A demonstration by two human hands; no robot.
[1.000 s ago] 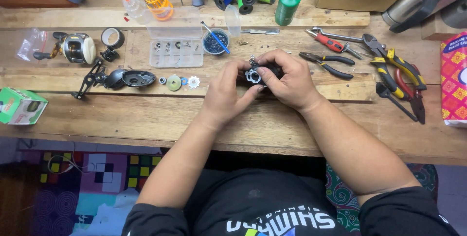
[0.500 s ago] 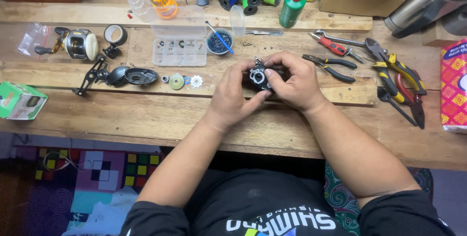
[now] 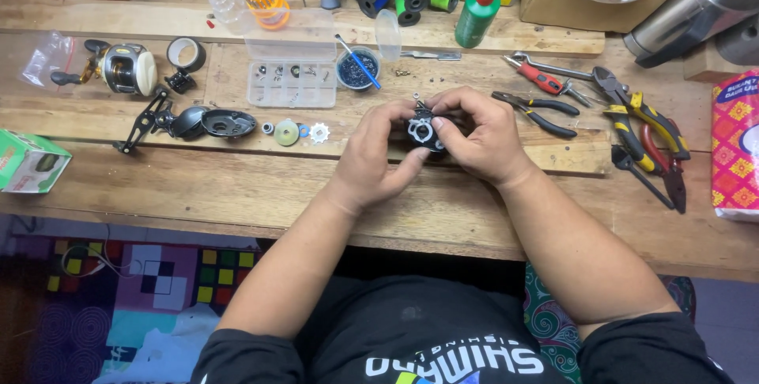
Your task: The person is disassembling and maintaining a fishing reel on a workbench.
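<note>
Reel frame [image 3: 421, 131], black, sits mid-frame pinched between left hand [image 3: 371, 158] and right hand [image 3: 484, 140], both closed on it; I'd keep it low over the wooden bench [image 3: 443, 210] so small parts stay put.

A small black metal fishing-reel frame [image 3: 421, 129] sits between both hands above the wooden workbench [image 3: 237, 194]; clear plastic parts tray [image 3: 291, 83] behind-left, red-handled pliers [image 3: 545, 79] right, loose round gears [image 3: 288, 132] left

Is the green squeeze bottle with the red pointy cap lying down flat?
No, the green squeeze bottle with the red pointy cap stands upright at the back of the wooden workbench.
</note>
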